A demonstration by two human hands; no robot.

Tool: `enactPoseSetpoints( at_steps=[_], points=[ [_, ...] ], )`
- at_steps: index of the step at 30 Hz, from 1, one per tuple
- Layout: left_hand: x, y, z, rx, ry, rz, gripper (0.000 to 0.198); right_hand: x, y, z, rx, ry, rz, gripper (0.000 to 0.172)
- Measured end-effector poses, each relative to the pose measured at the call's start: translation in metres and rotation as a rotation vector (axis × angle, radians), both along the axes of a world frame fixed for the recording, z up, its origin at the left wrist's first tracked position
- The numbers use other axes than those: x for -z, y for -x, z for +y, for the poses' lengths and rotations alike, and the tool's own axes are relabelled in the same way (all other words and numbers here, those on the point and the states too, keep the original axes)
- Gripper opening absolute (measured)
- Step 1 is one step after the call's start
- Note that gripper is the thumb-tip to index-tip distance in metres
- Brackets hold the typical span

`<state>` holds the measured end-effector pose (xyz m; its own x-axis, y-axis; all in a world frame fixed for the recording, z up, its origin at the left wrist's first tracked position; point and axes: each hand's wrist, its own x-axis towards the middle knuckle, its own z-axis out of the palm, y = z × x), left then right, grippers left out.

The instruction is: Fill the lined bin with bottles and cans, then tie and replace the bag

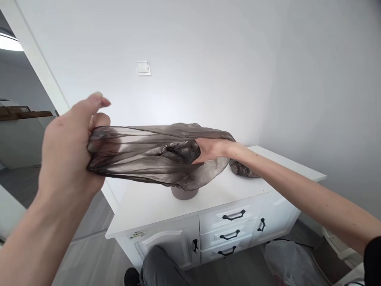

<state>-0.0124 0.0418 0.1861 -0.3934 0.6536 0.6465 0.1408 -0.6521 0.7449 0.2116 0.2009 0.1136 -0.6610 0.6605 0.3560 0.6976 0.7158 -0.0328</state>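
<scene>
Thin dark bag: up in front of the cabinet, stretched sideways between both hands, see-through in streaks.

Left hand: at the bag's left end. Lower fingers curled in and clamped on the film, which is pulled taut over them; index finger sticks out clear above. Bag runs from this fist toward the right, pleated into long folds.

Right hand: at the bag's other end, reaching in from the right. Back of hand and wrist show; film passes over the upper side near the wrist. Fingers are hidden behind the film, so can't tell if they're apart, together or gripping. Bag spreads left of this hand, with looser, crumpled film hanging below it.

Below the bag: base of a grey-brown container standing on the white cabinet top. Its upper part is covered from view by the film, contact unclear. A second dark bundle lies on the same top, just beyond the right forearm.

Cabinet front: three drawers with black handles between two doors. Light switch on the wall behind. Whitish plastic bag on the floor, lower right.
</scene>
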Motion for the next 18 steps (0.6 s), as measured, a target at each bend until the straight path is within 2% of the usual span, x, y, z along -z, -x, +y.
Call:
enactPoseSetpoints(
  at_steps=[2,5,7,10,12,15,18],
  points=[
    [0.004,0.000,0.006,0.004,0.018,-0.025,0.016,0.005,-0.005,-0.010,0.080,0.090,-0.015,0.053],
    [0.009,0.002,0.012,0.013,0.034,-0.043,0.014,0.010,-0.004,-0.021,0.113,0.088,0.047,0.035],
    [0.011,0.003,0.016,0.012,0.038,-0.057,0.012,0.014,0.006,-0.021,0.083,0.086,0.124,0.035],
    [0.012,0.003,0.021,-0.013,0.039,-0.083,0.012,0.016,0.028,-0.006,0.063,0.133,0.170,0.042],
    [0.012,0.003,0.026,-0.035,0.040,-0.089,0.013,0.017,0.043,0.011,0.034,0.167,0.137,0.040],
    [0.014,0.006,0.033,-0.072,0.029,-0.086,0.017,0.019,0.058,0.036,-0.092,0.278,0.062,0.031],
    [0.020,0.013,0.042,-0.119,0.012,-0.052,0.019,0.019,0.065,0.059,-0.171,0.378,-0.006,0.044]
  ],
)
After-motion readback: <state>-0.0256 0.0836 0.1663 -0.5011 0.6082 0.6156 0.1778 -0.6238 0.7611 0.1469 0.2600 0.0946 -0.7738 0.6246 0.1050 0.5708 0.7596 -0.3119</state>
